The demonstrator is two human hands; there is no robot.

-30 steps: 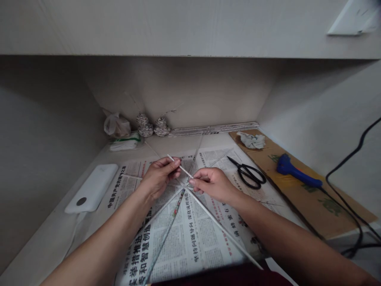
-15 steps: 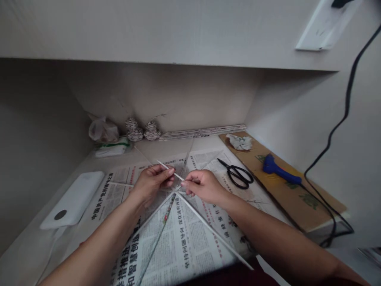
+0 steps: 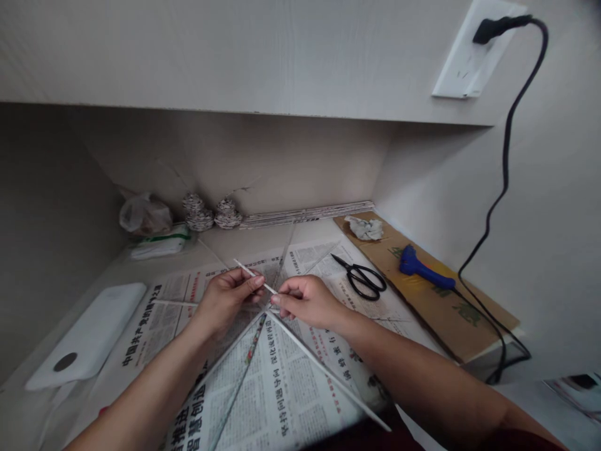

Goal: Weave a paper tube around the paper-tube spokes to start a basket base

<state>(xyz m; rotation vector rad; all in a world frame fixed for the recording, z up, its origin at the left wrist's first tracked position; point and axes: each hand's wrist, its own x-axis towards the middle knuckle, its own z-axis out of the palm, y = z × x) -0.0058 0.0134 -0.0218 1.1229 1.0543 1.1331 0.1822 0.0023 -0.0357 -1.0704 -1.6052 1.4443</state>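
Thin rolled paper sticks cross at a common centre and fan out like spokes over the newspaper (image 3: 291, 376). My left hand (image 3: 230, 294) is closed, pinching a white paper stick (image 3: 245, 268) between thumb and fingers. On the same stick, lower and nearer the crossing, my right hand (image 3: 303, 299) grips with thumb and fingertips. A longer paper stick (image 3: 328, 373) runs from the crossing toward the table's front edge. Another spoke, with coloured print (image 3: 253, 341), slants down to the left. My fingers partly hide the crossing.
Black scissors (image 3: 361, 279) lie right of my hands. Beyond them, cardboard (image 3: 469, 319) carries a blue glue gun (image 3: 425, 268) and crumpled paper (image 3: 364, 228). A white power bank (image 3: 89, 335) lies left. Woven paper pieces (image 3: 197, 213) and a bundle of sticks (image 3: 305, 215) line the back.
The camera view has shifted, so the surroundings appear further left and slightly lower. Both hands keep their pinch on the paper stick, with little other movement.
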